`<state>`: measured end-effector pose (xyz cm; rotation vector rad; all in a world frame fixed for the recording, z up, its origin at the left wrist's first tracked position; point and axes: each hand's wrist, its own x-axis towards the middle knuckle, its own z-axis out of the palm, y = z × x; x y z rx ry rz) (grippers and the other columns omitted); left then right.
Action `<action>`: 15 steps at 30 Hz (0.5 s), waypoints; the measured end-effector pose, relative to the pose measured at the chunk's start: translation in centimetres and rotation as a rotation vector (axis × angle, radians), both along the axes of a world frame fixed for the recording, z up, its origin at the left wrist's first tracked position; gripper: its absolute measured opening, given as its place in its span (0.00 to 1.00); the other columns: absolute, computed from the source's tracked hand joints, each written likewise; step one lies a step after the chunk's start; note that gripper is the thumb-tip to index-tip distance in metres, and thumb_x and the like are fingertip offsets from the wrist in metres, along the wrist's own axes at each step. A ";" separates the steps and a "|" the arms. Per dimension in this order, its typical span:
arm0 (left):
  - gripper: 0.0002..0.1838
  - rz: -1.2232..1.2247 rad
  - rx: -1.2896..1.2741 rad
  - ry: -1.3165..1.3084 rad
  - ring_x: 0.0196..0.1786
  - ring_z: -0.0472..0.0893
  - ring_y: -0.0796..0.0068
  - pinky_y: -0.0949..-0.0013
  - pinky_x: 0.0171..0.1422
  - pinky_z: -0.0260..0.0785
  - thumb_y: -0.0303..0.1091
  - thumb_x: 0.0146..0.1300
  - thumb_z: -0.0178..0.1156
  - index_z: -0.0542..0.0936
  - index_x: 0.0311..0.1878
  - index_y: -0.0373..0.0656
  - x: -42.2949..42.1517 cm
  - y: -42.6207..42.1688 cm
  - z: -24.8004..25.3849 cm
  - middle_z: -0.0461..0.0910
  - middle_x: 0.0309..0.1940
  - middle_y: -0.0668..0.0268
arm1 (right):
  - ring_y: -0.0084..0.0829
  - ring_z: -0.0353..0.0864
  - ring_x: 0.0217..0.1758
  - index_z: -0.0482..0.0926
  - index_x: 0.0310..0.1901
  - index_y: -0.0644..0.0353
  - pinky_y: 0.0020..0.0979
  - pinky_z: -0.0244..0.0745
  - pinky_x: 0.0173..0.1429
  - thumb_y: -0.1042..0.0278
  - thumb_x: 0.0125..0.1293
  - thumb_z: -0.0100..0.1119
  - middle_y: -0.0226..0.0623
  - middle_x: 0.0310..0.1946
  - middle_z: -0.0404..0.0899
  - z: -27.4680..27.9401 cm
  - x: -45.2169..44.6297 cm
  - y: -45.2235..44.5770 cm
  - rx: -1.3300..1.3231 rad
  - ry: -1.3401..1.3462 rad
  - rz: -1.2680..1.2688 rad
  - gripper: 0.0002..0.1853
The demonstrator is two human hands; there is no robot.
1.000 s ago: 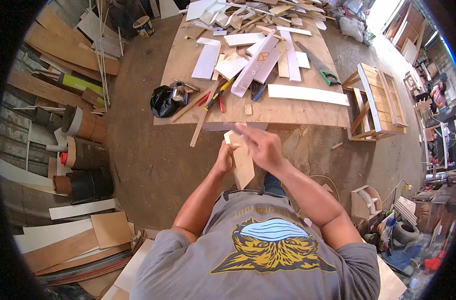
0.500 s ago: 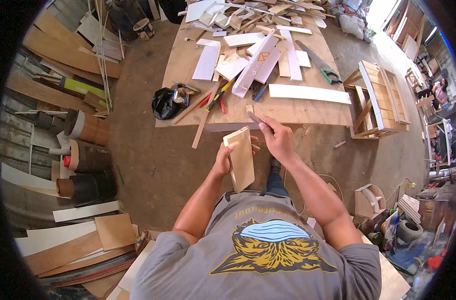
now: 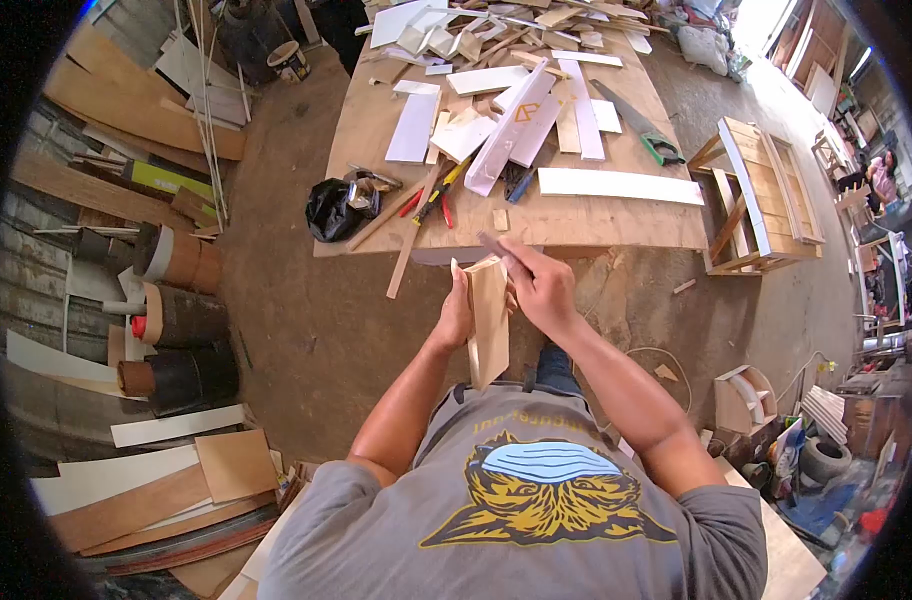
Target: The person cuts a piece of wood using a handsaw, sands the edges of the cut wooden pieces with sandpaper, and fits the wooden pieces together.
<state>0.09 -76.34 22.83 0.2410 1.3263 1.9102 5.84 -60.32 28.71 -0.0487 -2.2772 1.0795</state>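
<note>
The left hand (image 3: 458,312) grasps a pale wood block (image 3: 490,325), thumb on its near side and fingers wrapped behind, some tips showing past its right edge. The block stands roughly upright in front of the waist, short of the desk (image 3: 601,228), its lower end close to the shirt (image 3: 516,415). The right hand (image 3: 548,298) grips a thin dark strip (image 3: 491,243), which slants at the block's upper end; whether the 2 touch, I cannot tell.

On the desk, a small offcut (image 3: 501,219) lies near the front edge, beyond the strip. To its left are a yellow-and-black tool (image 3: 438,190), a red-handled tool (image 3: 447,213) and a black bag (image 3: 331,210); 1 stick (image 3: 404,258) juts over the front edge. To its right, a long white board (image 3: 621,186) lies crosswise, and a saw (image 3: 631,118) with a green handle rests behind it. Wood scraps (image 3: 481,45) are heaped toward the far end.

Right of the desk, a wooden frame (image 3: 766,195) stands on the floor (image 3: 286,320). Rolls (image 3: 188,262) sit at the left wall, and 1 other person (image 3: 883,182) is far off at right.
</note>
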 end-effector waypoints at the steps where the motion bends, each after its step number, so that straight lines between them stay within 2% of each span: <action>1: 0.50 0.015 0.054 0.005 0.64 0.81 0.64 0.58 0.71 0.75 0.76 0.77 0.22 0.66 0.78 0.42 -0.3 0.2 -1.6 0.79 0.66 0.59 | 0.45 0.91 0.38 0.86 0.62 0.49 0.40 0.83 0.40 0.62 0.73 0.65 0.44 0.41 0.90 0.2 -0.1 -0.1 -0.002 0.159 0.032 0.18; 2: 0.49 0.029 0.108 0.010 0.68 0.80 0.63 0.57 0.74 0.72 0.74 0.78 0.22 0.65 0.79 0.41 -0.6 0.4 -3.2 0.77 0.69 0.58 | 0.44 0.90 0.35 0.86 0.62 0.47 0.41 0.83 0.37 0.61 0.73 0.65 0.42 0.37 0.90 0.3 0.3 -0.7 0.019 0.210 0.091 0.18; 5: 0.49 0.069 0.132 -0.020 0.72 0.76 0.64 0.58 0.79 0.68 0.74 0.78 0.22 0.64 0.80 0.41 0.1 1.0 0.3 0.75 0.72 0.57 | 0.43 0.90 0.34 0.86 0.63 0.47 0.40 0.83 0.37 0.65 0.71 0.67 0.40 0.37 0.90 -0.5 0.9 -0.7 0.157 -0.059 -0.022 0.19; 6: 0.46 0.105 -0.008 -0.114 0.69 0.78 0.69 0.60 0.76 0.69 0.72 0.80 0.24 0.68 0.78 0.41 0.2 0.6 1.0 0.76 0.70 0.61 | 0.40 0.90 0.33 0.86 0.64 0.46 0.40 0.82 0.35 0.67 0.69 0.68 0.38 0.36 0.90 -0.7 0.4 -0.3 0.138 -0.068 -0.062 0.21; 8: 0.46 0.121 0.031 -0.071 0.69 0.78 0.69 0.60 0.75 0.70 0.72 0.80 0.25 0.68 0.78 0.42 -0.6 0.4 -1.9 0.75 0.71 0.61 | 0.40 0.90 0.33 0.86 0.63 0.49 0.39 0.82 0.36 0.68 0.70 0.66 0.40 0.37 0.90 -0.7 0.4 -0.4 0.143 0.043 0.012 0.20; 9: 0.46 0.127 0.050 -0.054 0.69 0.77 0.69 0.60 0.75 0.70 0.72 0.80 0.25 0.67 0.78 0.42 -0.6 0.6 -1.4 0.75 0.71 0.61 | 0.40 0.90 0.34 0.86 0.63 0.50 0.38 0.82 0.36 0.69 0.71 0.66 0.41 0.38 0.90 -0.4 0.7 -0.5 0.146 0.095 0.047 0.19; 10: 0.46 0.128 0.018 -0.063 0.68 0.78 0.68 0.60 0.75 0.70 0.72 0.80 0.26 0.67 0.78 0.42 -0.3 0.4 -1.0 0.75 0.71 0.60 | 0.39 0.90 0.33 0.86 0.62 0.47 0.37 0.82 0.34 0.64 0.72 0.66 0.39 0.36 0.90 0.0 1.1 -0.8 0.136 0.102 0.151 0.18; 12: 0.46 0.124 -0.040 -0.076 0.67 0.79 0.66 0.60 0.74 0.71 0.73 0.80 0.27 0.68 0.78 0.42 0.3 0.2 0.6 0.76 0.70 0.60 | 0.39 0.90 0.34 0.87 0.61 0.46 0.36 0.82 0.35 0.62 0.71 0.67 0.37 0.36 0.90 0.2 1.2 -0.7 0.235 -0.012 0.086 0.18; 13: 0.46 0.146 -0.033 -0.135 0.67 0.79 0.64 0.58 0.73 0.73 0.74 0.79 0.26 0.67 0.78 0.43 0.3 0.5 0.0 0.76 0.70 0.59 | 0.38 0.90 0.34 0.87 0.61 0.46 0.35 0.82 0.35 0.61 0.71 0.67 0.36 0.36 0.91 0.3 1.2 -0.7 0.285 -0.069 0.054 0.17; 14: 0.47 0.172 -0.022 -0.191 0.67 0.80 0.62 0.56 0.72 0.74 0.74 0.79 0.26 0.67 0.78 0.44 0.1 1.0 -1.2 0.76 0.69 0.57 | 0.39 0.90 0.32 0.87 0.59 0.40 0.37 0.81 0.32 0.58 0.71 0.67 0.33 0.35 0.90 -0.7 0.5 -0.6 0.277 -0.053 0.026 0.16; 15: 0.47 0.198 -0.016 -0.248 0.66 0.81 0.59 0.54 0.71 0.76 0.75 0.78 0.26 0.67 0.78 0.44 0.0 1.4 -1.0 0.77 0.69 0.56 | 0.39 0.90 0.32 0.87 0.59 0.41 0.38 0.81 0.32 0.58 0.71 0.66 0.33 0.35 0.90 -1.0 0.3 -0.7 0.265 -0.057 0.027 0.16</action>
